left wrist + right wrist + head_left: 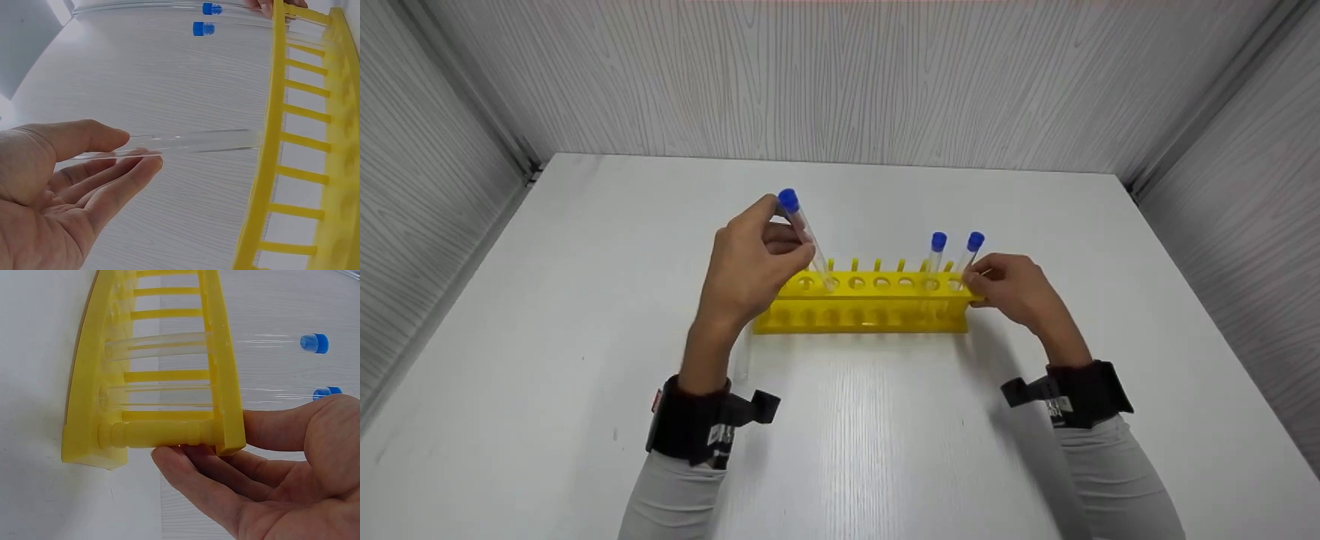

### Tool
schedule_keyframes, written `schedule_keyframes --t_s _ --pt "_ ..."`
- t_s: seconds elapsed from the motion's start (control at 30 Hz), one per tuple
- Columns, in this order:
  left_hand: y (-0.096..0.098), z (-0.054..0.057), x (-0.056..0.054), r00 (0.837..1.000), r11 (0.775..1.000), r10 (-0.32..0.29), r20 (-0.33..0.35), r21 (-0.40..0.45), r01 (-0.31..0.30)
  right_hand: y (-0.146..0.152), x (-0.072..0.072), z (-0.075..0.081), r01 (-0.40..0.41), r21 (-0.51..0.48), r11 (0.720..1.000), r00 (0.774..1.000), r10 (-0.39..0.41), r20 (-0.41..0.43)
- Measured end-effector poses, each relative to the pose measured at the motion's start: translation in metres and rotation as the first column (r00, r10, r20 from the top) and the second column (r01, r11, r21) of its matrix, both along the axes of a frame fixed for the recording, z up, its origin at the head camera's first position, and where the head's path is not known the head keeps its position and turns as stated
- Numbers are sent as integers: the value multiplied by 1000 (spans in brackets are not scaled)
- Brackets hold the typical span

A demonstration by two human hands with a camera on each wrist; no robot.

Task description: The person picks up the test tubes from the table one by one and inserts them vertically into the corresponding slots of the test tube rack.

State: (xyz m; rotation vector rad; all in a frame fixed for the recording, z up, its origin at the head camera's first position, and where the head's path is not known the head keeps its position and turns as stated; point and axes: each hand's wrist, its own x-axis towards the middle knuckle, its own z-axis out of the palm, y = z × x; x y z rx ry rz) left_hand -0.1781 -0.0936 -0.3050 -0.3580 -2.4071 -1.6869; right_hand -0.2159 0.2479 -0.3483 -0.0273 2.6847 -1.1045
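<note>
Standing mid-table (585, 247) with open room all round, the rack (870, 304) is gripped at its 3 o'clock end by the right hand (1012, 289); the left hand (746, 262) pinches a tilted tube (808, 240) at 9 o'clock.

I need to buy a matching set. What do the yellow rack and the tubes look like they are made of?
The yellow rack looks like moulded plastic: opaque, evenly coloured, slightly glossy, with rounded cast edges. The tube held by the left hand is clear and colourless with thin highlights; glass or clear plastic, I cannot tell which. Its blue cap looks like matte plastic.
</note>
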Motion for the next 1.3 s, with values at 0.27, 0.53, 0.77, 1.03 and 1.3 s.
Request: schedule_keyframes --t_s 0.27,0.53,0.77,1.03,1.3 --pt "6 -4 -1 998 999 37 -45 -1 -37 1 -1 0 2 11 1000 1000 -2 4" --pt "11 -7 -3 998 999 32 -45 -19 -33 2 1 0 -3 -27 1000 1000 3 -2" --pt "14 -9 -4 999 998 22 -32 -50 -24 2 -2 -1 -1 -19 1000 1000 1 -8" --pt "17 -14 -6 1000 996 18 -13 -83 -19 1 -3 0 2 -13 1000 1000 -2 5" --pt "17 -17 -9 999 991 25 22 -132 -22 1 -2 1 5 -11 1000 1000 -5 2"
